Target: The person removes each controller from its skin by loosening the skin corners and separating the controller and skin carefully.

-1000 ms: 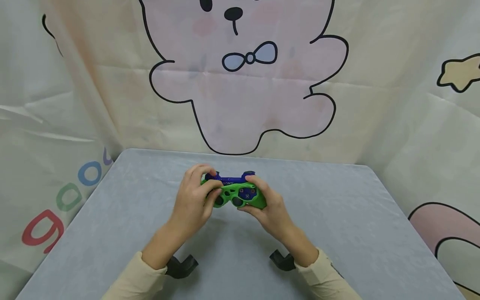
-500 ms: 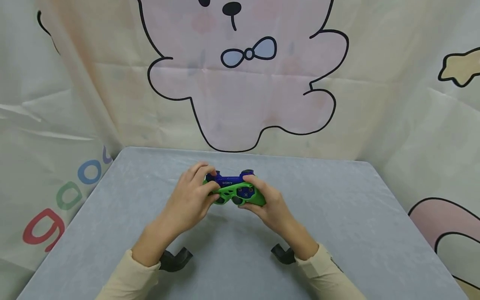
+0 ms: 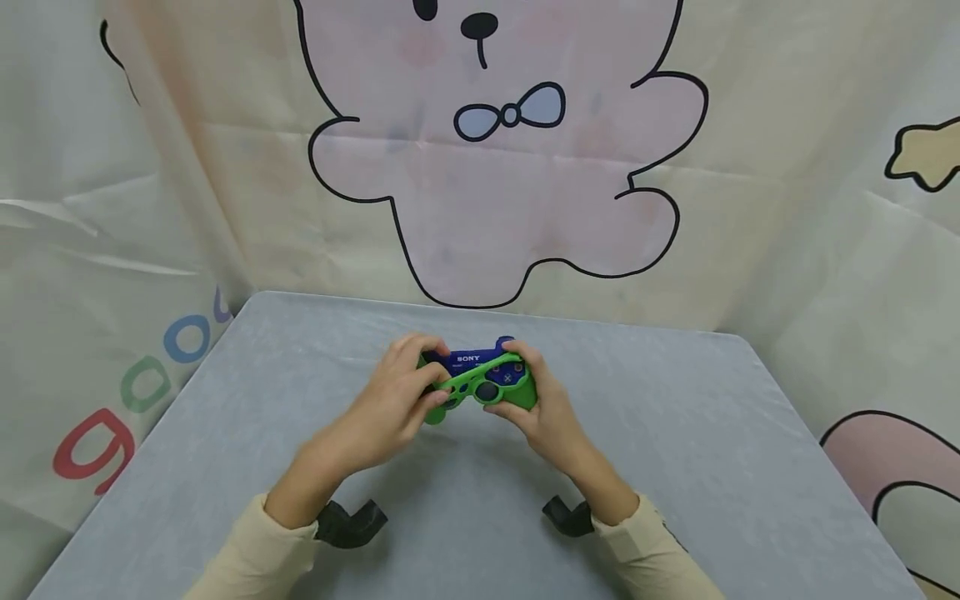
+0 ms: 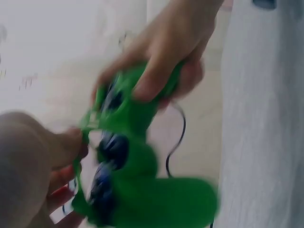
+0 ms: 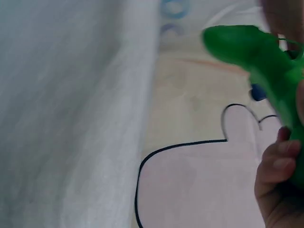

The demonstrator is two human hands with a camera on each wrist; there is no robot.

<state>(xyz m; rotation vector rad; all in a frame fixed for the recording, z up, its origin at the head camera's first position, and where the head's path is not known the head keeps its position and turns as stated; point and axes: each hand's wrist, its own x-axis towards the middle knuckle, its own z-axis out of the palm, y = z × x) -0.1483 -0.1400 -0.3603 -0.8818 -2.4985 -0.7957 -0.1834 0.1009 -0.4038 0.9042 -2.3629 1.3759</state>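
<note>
A blue game controller (image 3: 467, 358) marked SONY is held up over the table, partly inside a green rubbery cover (image 3: 528, 395). My left hand (image 3: 386, 400) pinches the cover's edge at the left side. There the edge stands stretched away from the blue face, and in the left wrist view a gap shows between the pulled rim and the blue thumbsticks (image 4: 114, 149). My right hand (image 3: 551, 417) grips the right handle, thumb low and a finger along the top. The right wrist view shows its curled fingertips (image 5: 280, 166) against the green cover. Fingers hide the controller's left end.
A pale blue-grey cloth covers the table (image 3: 660, 450). Behind it hangs a cream curtain (image 3: 255, 192) printed with a pink cartoon figure. Black curved wrist mounts (image 3: 351, 525) stick out from both sleeves.
The cover's top edge now slants lower toward my left hand, baring more of the blue body and the SONY lettering. The controller has tilted, its right end higher. My right hand keeps its grip.
</note>
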